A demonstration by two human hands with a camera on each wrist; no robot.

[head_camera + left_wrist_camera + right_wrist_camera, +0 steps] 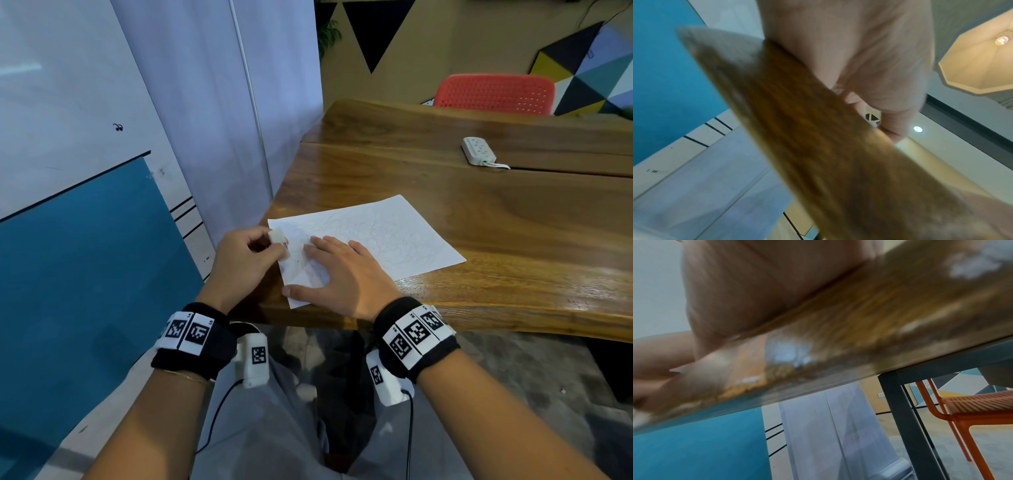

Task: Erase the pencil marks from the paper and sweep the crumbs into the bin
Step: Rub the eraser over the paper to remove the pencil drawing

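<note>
From my head, my forearms come first, each strapped with a black wristband carrying white coded tags. My left hand [245,260] is curled, its fingers [260,236] pinching a small white block eraser [278,237] just over the near left corner of the white sheet of paper [383,233], which lies flat near the front edge of the glossy brown wooden worktop [513,219]. Faint pencil scribbles cover the sheet. My right hand [342,274] lies flat on the paper, fingers straight and spread, pressing it down just beside the eraser. Farther back, a white power strip [479,150] rests on the worktop and a red perforated plastic chair [493,93] stands behind it.

At my left wrist, my curled left hand [869,56] sits against the blurred worktop edge [828,138]; the eraser is hidden here.

At my right wrist, my palm [748,293] presses down onto the worktop [859,324], with the chair [972,408] beneath.
</note>
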